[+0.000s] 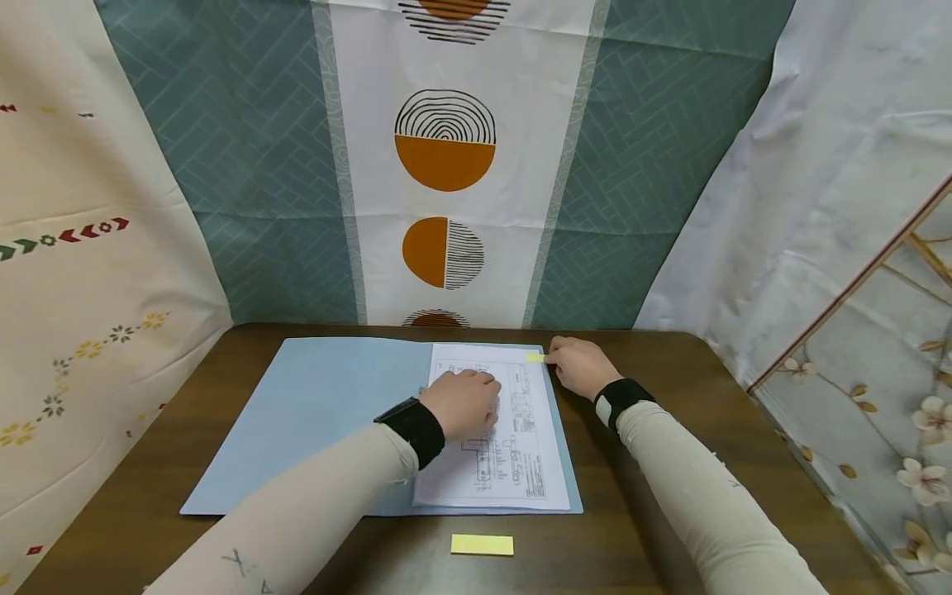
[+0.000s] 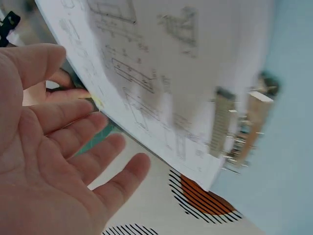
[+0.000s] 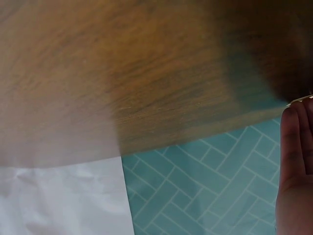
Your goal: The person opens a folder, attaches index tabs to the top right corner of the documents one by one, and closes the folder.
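A light blue folder (image 1: 327, 413) lies spread on the table, with printed sheets of line drawings (image 1: 521, 463) on its right side. My left hand (image 1: 463, 403) is over the sheets in the head view; its fingers look extended and hold nothing in the left wrist view, where a metal clip (image 2: 239, 129) shows by the paper's edge. At the sheets' top right corner, my right hand (image 1: 583, 365) pinches a yellow sticky note (image 1: 535, 357) that overlaps the paper. Only part of that hand shows in the right wrist view, fingers fairly straight.
A pad of yellow sticky notes (image 1: 482, 545) lies near the table's front, below the folder. The brown wooden table (image 1: 632, 512) ends at a patterned cloth (image 1: 446, 207) behind, with more cloth hanging on both sides.
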Demonstrator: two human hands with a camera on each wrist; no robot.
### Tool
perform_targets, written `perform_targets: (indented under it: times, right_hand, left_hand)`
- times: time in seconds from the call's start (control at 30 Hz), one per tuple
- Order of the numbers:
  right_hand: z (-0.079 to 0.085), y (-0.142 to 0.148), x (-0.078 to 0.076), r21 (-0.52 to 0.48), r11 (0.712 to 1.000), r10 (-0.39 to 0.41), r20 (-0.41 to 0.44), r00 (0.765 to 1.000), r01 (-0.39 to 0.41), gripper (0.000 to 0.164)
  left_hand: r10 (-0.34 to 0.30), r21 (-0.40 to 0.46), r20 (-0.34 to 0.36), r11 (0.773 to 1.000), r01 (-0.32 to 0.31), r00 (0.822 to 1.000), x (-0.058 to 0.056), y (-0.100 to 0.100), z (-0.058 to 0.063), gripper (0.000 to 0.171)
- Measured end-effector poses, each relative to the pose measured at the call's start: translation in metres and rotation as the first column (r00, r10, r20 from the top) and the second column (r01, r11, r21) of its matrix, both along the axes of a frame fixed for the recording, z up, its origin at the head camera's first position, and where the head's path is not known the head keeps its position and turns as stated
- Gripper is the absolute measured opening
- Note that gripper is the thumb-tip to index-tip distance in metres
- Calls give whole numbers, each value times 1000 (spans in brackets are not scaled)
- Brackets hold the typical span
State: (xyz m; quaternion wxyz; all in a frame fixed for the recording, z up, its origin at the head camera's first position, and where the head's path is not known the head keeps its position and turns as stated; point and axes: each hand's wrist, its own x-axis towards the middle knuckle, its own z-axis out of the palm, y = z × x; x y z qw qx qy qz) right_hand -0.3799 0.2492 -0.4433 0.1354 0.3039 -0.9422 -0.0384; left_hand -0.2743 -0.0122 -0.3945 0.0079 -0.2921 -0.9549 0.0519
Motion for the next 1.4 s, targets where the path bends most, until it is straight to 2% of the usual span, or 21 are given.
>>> perform_targets:
  times: [0.2,0.43,0.63,0.83,1.03,1.1,1.4]
  right_hand:
    - [-1,-1,-1,-2,1000,-4,18,1000,4,34]
    - [-5,3,-2,-13,1000,-18,10,1000,18,34]
    - [-5,3,-1,-24,1000,-14,-6,1000,14,33]
    - [-6,4,-2,-38,999,-20,1,1000,20,34]
    - [-7,2,0,-43,999,-25,14,1000,25,35]
    - [-7,2,1,-45,998,-30,22,999,31,35]
    - [-2,2,4,-32,999,-17,11,1000,17,34]
  left_hand:
    - [-26,-26,-7,999,26,1000,-20,20,-12,66]
    - [-39,-18,15,999,40,999,-39,31,-22,63]
    - [-51,-37,-13,998,51,999,-51,40,-26,64]
    - [-53,-42,18,998,54,998,-56,49,-26,66]
    - [-55,-45,25,997,56,998,-69,58,-41,69]
    - [-53,-43,33,998,55,998,-71,61,-42,70]
    - [-34,-35,41,999,36,999,-69,66,-29,67]
